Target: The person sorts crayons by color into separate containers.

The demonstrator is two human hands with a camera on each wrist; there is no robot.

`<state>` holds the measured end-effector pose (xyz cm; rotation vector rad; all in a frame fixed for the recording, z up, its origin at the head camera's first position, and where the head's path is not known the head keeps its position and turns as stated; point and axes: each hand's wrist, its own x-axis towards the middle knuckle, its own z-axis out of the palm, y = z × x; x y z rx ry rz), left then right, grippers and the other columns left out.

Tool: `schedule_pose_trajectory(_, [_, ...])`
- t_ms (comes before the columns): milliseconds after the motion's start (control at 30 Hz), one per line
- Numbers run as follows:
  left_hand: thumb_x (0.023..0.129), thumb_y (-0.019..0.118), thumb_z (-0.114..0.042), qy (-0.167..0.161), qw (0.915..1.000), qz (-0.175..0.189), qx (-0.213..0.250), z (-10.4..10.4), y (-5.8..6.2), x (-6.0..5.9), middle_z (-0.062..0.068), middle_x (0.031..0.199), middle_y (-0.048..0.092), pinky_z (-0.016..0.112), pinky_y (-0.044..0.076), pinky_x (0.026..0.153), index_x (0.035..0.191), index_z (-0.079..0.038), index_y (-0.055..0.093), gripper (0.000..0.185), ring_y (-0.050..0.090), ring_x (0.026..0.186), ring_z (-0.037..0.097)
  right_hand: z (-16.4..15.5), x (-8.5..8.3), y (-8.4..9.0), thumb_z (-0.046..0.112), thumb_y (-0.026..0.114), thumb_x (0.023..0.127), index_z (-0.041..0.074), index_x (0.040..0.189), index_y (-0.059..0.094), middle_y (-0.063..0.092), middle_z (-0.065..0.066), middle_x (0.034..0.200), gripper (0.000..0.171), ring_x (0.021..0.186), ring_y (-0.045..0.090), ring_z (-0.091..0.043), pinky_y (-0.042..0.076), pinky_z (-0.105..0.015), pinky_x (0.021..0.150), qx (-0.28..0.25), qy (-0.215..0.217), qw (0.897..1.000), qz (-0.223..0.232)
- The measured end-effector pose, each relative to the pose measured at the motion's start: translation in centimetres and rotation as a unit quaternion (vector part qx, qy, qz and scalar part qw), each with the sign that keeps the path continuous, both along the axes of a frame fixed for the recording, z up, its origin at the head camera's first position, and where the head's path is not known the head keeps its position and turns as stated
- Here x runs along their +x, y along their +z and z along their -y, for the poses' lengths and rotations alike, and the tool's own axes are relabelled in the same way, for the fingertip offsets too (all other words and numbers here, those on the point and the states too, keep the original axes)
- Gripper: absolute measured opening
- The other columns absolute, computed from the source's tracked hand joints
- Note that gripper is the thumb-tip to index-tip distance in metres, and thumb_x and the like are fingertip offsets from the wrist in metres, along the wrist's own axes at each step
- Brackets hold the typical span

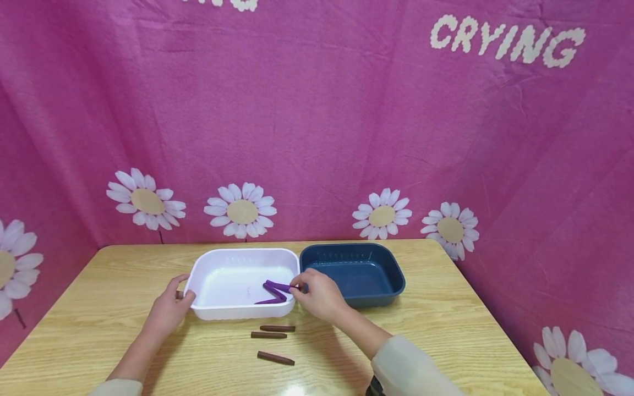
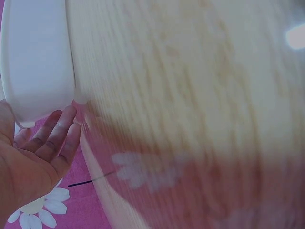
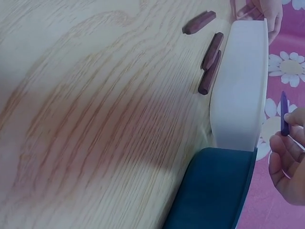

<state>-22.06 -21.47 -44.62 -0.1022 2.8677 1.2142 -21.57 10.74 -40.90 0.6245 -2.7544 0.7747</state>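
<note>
The right hand pinches a purple crayon between thumb and fingertips, clamped on it over the right end of the white tray. Two more purple crayons lie inside that tray, toward its near right corner, their ends close together; whether the held one touches them cannot be told. The left hand is at the tray's left end, its fingers loosely extended and slightly apart against the outside of the wall. The two hands are well apart, with most of the tray between them.

The blue tray stands just beside the white one on its right, the right hand partly over its left edge. On the wooden table, in front of the white tray, lie three brown crayons: two side by side near the tray, the third closer to the person and slightly slanted. Pale sleeves cover both forearms. Behind the table hangs a pink cloth with white daisies and white letters reading CRYING
</note>
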Motion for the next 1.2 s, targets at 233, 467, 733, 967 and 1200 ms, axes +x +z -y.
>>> schedule_pose_trajectory(233, [0.094, 0.042, -0.025, 0.0, 1.0, -0.001, 0.0, 0.0, 0.0, 0.0, 0.029, 0.109, 0.058, 0.027, 0.042, 0.061, 0.143, -0.002, 0.025, 0.057, 0.058, 0.081, 0.025, 0.6, -0.3, 0.0, 0.021, 0.065, 0.085, 0.014, 0.09, 0.073, 0.06, 0.002, 0.079, 0.012, 0.069, 0.052, -0.007, 0.04, -0.02, 0.06, 0.002, 0.004, 1.0, 0.004])
schedule_pose_trajectory(467, [0.094, 0.041, -0.025, -0.001, 1.0, -0.002, 0.002, 0.0, 0.0, 0.0, 0.029, 0.108, 0.058, 0.027, 0.041, 0.061, 0.143, -0.002, 0.025, 0.057, 0.058, 0.081, 0.024, 1.2, -0.8, 0.2, 0.022, 0.063, 0.085, 0.014, 0.089, 0.073, 0.061, 0.002, 0.08, 0.013, 0.068, 0.051, -0.006, 0.039, -0.019, 0.058, 0.011, -0.004, 1.0, 0.01])
schedule_pose_trajectory(733, [0.094, 0.041, -0.025, 0.0, 1.0, -0.005, -0.003, 0.0, 0.0, 0.0, 0.029, 0.109, 0.058, 0.027, 0.041, 0.062, 0.143, -0.001, 0.025, 0.057, 0.059, 0.083, 0.026, 1.7, -1.1, 0.0, 0.022, 0.064, 0.085, 0.013, 0.09, 0.073, 0.062, 0.002, 0.083, 0.014, 0.073, 0.055, -0.008, 0.042, -0.021, 0.061, 0.015, -0.008, 1.0, 0.021])
schedule_pose_trajectory(967, [0.094, 0.042, -0.025, 0.002, 1.0, -0.001, -0.005, -0.1, 0.1, 0.0, 0.029, 0.11, 0.058, 0.027, 0.041, 0.061, 0.143, -0.002, 0.025, 0.057, 0.058, 0.083, 0.026, 2.3, -1.2, -0.2, 0.023, 0.065, 0.085, 0.014, 0.09, 0.073, 0.062, 0.002, 0.082, 0.014, 0.073, 0.055, -0.008, 0.042, -0.021, 0.061, 0.018, -0.013, 1.0, 0.02])
schedule_pose_trajectory(1200, [0.094, 0.042, -0.024, 0.002, 1.0, -0.005, -0.008, 0.0, 0.0, 0.1, 0.028, 0.108, 0.058, 0.027, 0.041, 0.062, 0.142, -0.001, 0.026, 0.056, 0.057, 0.082, 0.026, 3.4, -1.3, -0.3, 0.024, 0.065, 0.084, 0.015, 0.091, 0.074, 0.061, 0.003, 0.08, 0.014, 0.07, 0.054, -0.007, 0.04, -0.021, 0.058, 0.017, -0.018, 0.999, 0.024])
